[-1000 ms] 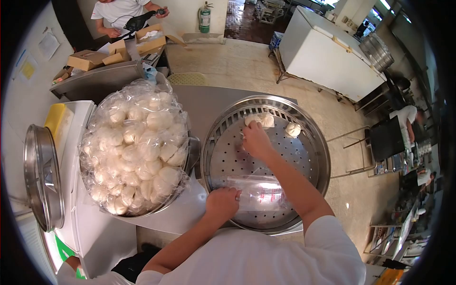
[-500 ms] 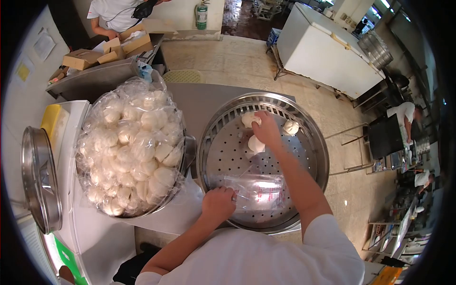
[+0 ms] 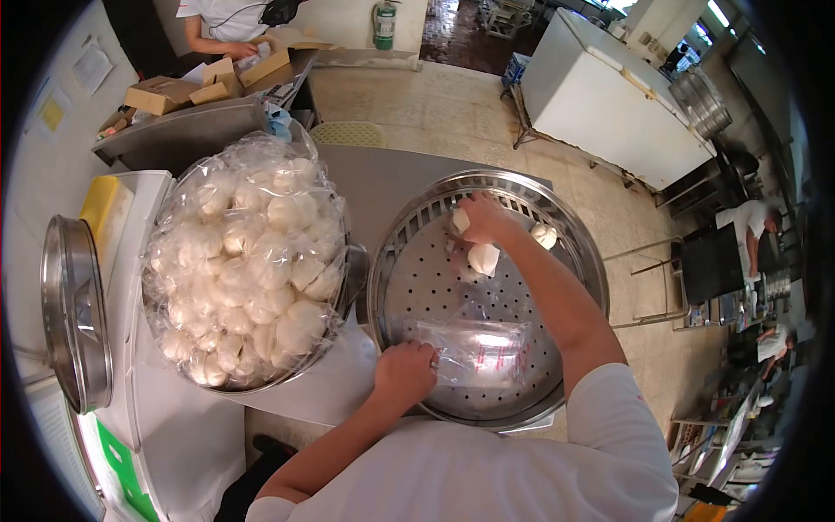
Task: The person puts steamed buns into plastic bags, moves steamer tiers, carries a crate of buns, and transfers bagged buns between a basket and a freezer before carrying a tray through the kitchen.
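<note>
My right hand (image 3: 484, 217) reaches into the far part of a round perforated metal steamer tray (image 3: 417, 270). Its fingers are closed around a white bun (image 3: 460, 221), which is partly hidden by the hand. A second bun (image 3: 484, 258) lies just below that hand, and a third bun (image 3: 544, 235) sits by the tray's right wall. At the near left rim, my left hand (image 3: 406, 372) pinches the edge of a clear plastic bag (image 3: 483, 352) with red print. The bag lies flat on the tray floor.
Left of the tray stands a large round container heaped with plastic-wrapped buns (image 3: 243, 261). A metal steamer ring (image 3: 76, 313) leans at far left. Beyond are open cardboard boxes (image 3: 161, 94) by another person, and a white chest freezer (image 3: 600, 104).
My right hand has moved slightly left and closed further over the far bun, covering more of it. My left hand stays at the bag's edge. The whole view has shifted a little.
</note>
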The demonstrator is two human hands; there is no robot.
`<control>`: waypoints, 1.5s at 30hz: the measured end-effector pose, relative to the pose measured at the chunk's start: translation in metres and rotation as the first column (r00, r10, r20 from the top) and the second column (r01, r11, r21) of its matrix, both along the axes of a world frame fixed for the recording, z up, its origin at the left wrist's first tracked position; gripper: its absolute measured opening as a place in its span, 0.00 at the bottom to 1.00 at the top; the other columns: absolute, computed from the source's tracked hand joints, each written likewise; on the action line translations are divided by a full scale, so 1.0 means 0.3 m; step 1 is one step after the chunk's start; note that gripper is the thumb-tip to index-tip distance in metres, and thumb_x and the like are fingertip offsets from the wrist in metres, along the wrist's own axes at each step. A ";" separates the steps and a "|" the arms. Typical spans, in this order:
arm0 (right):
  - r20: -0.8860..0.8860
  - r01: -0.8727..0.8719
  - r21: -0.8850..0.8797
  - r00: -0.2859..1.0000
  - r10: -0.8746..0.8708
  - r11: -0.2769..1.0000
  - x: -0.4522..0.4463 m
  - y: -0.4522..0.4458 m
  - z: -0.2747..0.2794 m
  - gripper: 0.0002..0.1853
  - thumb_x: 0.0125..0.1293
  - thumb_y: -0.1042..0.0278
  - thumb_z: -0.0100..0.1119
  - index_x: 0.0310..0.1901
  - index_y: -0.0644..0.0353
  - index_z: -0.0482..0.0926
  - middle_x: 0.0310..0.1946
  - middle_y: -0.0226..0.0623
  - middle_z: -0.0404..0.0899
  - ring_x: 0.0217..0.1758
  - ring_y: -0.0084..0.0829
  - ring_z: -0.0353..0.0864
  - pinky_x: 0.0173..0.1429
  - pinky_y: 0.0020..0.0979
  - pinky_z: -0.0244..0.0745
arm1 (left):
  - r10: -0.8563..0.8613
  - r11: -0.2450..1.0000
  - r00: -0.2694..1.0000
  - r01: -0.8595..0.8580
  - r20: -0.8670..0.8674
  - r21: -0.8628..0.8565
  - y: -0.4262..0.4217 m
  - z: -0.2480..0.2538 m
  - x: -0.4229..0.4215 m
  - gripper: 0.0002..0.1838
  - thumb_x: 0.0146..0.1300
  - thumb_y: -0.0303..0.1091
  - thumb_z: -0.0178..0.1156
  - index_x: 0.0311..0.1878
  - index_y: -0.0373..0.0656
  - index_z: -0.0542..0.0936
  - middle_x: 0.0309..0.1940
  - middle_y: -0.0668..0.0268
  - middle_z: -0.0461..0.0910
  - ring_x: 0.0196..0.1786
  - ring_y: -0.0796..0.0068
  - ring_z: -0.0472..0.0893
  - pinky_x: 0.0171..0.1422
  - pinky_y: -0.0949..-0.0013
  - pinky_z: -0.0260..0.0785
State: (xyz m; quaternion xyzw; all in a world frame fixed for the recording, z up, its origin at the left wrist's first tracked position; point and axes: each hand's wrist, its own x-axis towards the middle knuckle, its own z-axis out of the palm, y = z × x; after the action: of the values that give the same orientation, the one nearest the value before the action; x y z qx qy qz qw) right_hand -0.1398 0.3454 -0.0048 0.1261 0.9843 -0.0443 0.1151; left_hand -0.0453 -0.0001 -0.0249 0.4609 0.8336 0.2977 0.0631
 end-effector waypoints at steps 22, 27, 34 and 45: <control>-0.155 0.323 -0.479 0.884 -0.441 0.816 0.186 0.178 -0.089 0.43 0.50 0.57 0.76 0.69 0.64 0.73 0.62 0.59 0.78 0.66 0.52 0.78 0.67 0.46 0.76 | -0.012 1.000 1.000 0.011 -0.008 -0.027 0.014 0.010 0.009 0.13 0.67 0.39 0.65 0.27 0.44 0.81 0.26 0.61 0.81 0.33 0.58 0.83 0.40 0.56 0.76; -0.423 0.162 -0.339 0.854 -0.304 0.927 0.170 0.213 -0.131 0.35 0.59 0.60 0.71 0.67 0.65 0.75 0.60 0.55 0.82 0.64 0.54 0.81 0.68 0.45 0.75 | -0.016 0.999 0.999 0.014 -0.029 -0.038 0.015 0.022 0.008 0.12 0.66 0.38 0.65 0.27 0.44 0.81 0.26 0.62 0.81 0.33 0.59 0.83 0.40 0.56 0.76; -0.236 0.431 -0.236 0.844 -0.482 0.871 0.290 0.455 -0.096 0.24 0.60 0.66 0.61 0.57 0.70 0.82 0.56 0.62 0.83 0.62 0.54 0.82 0.66 0.47 0.77 | -0.019 0.998 0.999 0.017 -0.030 -0.068 0.023 0.016 0.008 0.12 0.65 0.38 0.65 0.27 0.45 0.80 0.29 0.62 0.83 0.35 0.59 0.84 0.41 0.56 0.77; -0.047 0.488 -0.189 0.862 -0.504 0.852 0.445 0.391 -0.080 0.39 0.44 0.54 0.79 0.61 0.62 0.83 0.59 0.57 0.80 0.69 0.57 0.74 0.73 0.48 0.70 | -0.026 0.995 1.000 0.025 -0.014 -0.093 0.031 0.038 0.011 0.10 0.65 0.38 0.65 0.28 0.45 0.81 0.29 0.62 0.84 0.35 0.58 0.84 0.41 0.56 0.77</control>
State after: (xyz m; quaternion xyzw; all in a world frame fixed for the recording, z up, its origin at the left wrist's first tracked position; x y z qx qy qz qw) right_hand -0.0065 0.4626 -0.0288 0.3632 0.9152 -0.1627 0.0632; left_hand -0.0419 0.0090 -0.0134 0.4705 0.8410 0.2544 0.0819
